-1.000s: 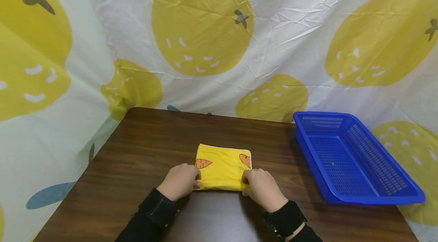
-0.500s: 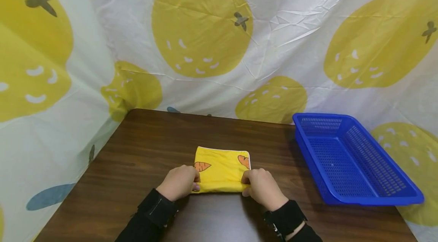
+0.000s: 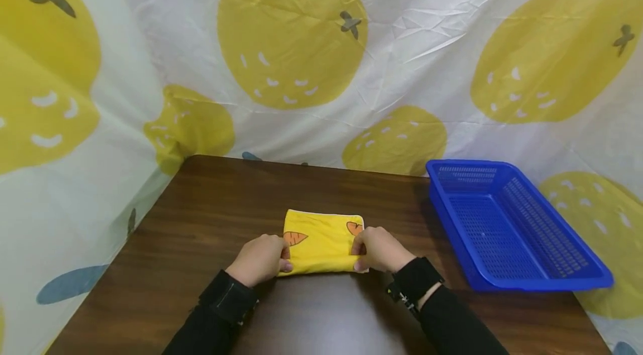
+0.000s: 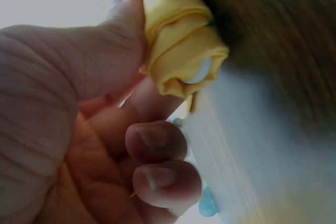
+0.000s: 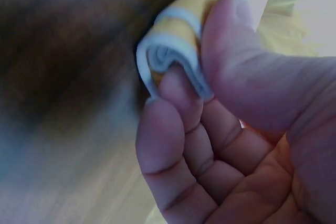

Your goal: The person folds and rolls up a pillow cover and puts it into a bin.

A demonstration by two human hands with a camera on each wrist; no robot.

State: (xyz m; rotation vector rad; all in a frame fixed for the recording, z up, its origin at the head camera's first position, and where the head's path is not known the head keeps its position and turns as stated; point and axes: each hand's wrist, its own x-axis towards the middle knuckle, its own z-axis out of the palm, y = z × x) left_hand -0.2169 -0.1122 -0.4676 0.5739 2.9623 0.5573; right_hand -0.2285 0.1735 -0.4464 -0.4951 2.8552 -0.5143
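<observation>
A yellow cloth [image 3: 321, 240] with carrot prints and a white edge lies at the middle of the table, its near side rolled up. My left hand [image 3: 258, 259] pinches the left end of the roll. In the left wrist view the thumb lies along the rolled yellow cloth [image 4: 181, 45], whose end shows its layers. On the other side, my right hand [image 3: 379, 250] pinches the right end. The right wrist view has the white-edged rolled cloth [image 5: 170, 45] between thumb and fingers, with a coiled layer inside. The cloth's underside is hidden.
A blue plastic basket [image 3: 509, 282] with slotted walls stands on the right of the brown wooden table [image 3: 201, 221]. A white curtain [image 3: 402, 76] with yellow fruit prints hangs behind the table and along its left.
Both hands keep hold of the cloth's near end. The right wrist has turned, its forearm now more slanted, and the right hand sits slightly higher. The whole view has shifted a little.
</observation>
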